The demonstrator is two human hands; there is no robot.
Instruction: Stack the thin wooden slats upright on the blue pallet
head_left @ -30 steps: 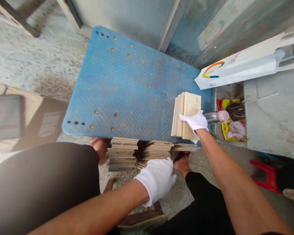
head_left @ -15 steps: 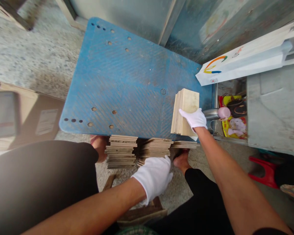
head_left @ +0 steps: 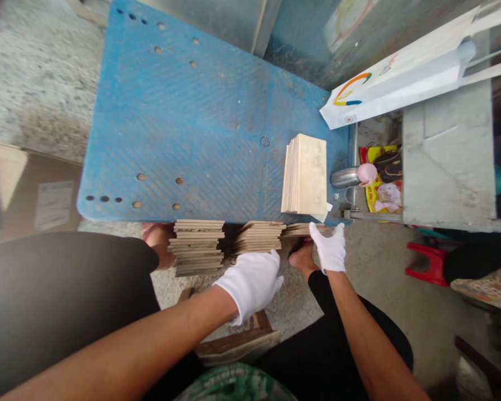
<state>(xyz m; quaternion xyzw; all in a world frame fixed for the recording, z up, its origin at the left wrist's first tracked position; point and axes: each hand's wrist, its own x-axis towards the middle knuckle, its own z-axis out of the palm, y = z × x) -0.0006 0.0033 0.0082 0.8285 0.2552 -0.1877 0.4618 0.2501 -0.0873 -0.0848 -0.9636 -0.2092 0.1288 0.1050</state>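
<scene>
The white-gloved right hand (head_left: 329, 247), now withdrawn from the stack of thin pale boards (head_left: 311, 175), which thus rests unheld on the blue desk (head_left: 200, 122), is spread beside the low pile (head_left: 303, 229) at its edge; the left hand (head_left: 253, 283) curls near the middle pile (head_left: 261, 234), its grip indeterminable.
</scene>
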